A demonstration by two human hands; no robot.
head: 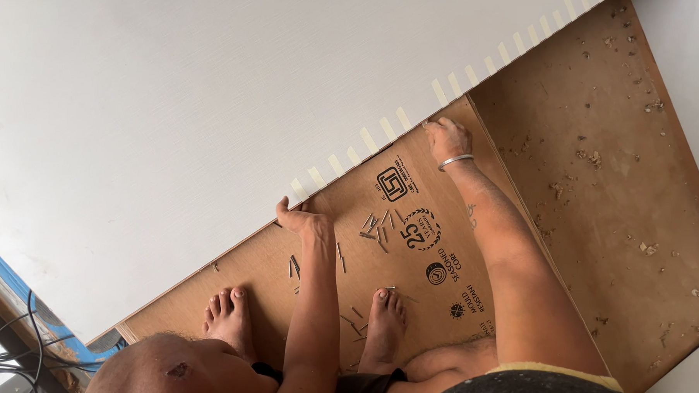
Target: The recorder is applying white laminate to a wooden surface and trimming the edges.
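At the taped edge (pixel 383 128) of the white board (pixel 175 97), lying over the plywood (pixel 434 223), a squatting co-worker's hands (pixel 306 222) press on it, gripping nothing. The wearer's own hands are out of view. Better to keep pressure even and feet off the loose nails (pixel 375 228).

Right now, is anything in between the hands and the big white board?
Nothing visible. The left hand presses against the edge of the white board, and the right hand touches that same edge by the tape strips. The loose nails lie behind, on the plywood.
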